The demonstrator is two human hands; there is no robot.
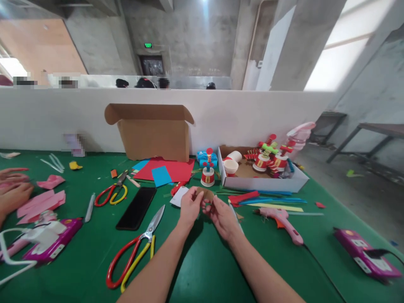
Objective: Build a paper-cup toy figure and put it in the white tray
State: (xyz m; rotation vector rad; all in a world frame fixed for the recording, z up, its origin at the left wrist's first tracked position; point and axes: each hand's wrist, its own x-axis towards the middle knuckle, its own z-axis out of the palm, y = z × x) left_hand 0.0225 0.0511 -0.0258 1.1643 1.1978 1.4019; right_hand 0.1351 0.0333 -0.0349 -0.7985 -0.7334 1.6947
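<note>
- A small piece of brown cardboard [206, 195] is held above the middle of the green tabletop [202, 275], just on the near side of a paper-cup figure [207, 177].
- The left hand [190, 207] pinches its left end between thumb and forefinger; the fingers of the right hand [223, 219] pinch the right end, the others loosely curled.
- The piece looks curved; bending it unevenly from both ends could crease or tear it, I judge.
- Pushing the hands farther could knock over the cup figure, which stands close beyond the fingertips.
- The pink glue gun [286, 221] lies to the right, nozzle toward the hands. If it is hot, which cannot be told, a sideways reach could burn a finger; a tug on its black cord [323, 265] could drag it.
- The large scissors [148, 235] lie to the left, blades slightly parted and pointing far; a careless sweep of the left forearm could meet them.
- The white paper [179, 197] beside the left hand could be brushed aside by a sleeveless wrist.
- Writing: the figure's red cup bears a yellow patch with dark marks, too small to read. The lit green sign [148, 45] on the far wall and the pale labels on the right-hand purple power strip [368, 254] are likewise illegible. No brand can be made out.
</note>
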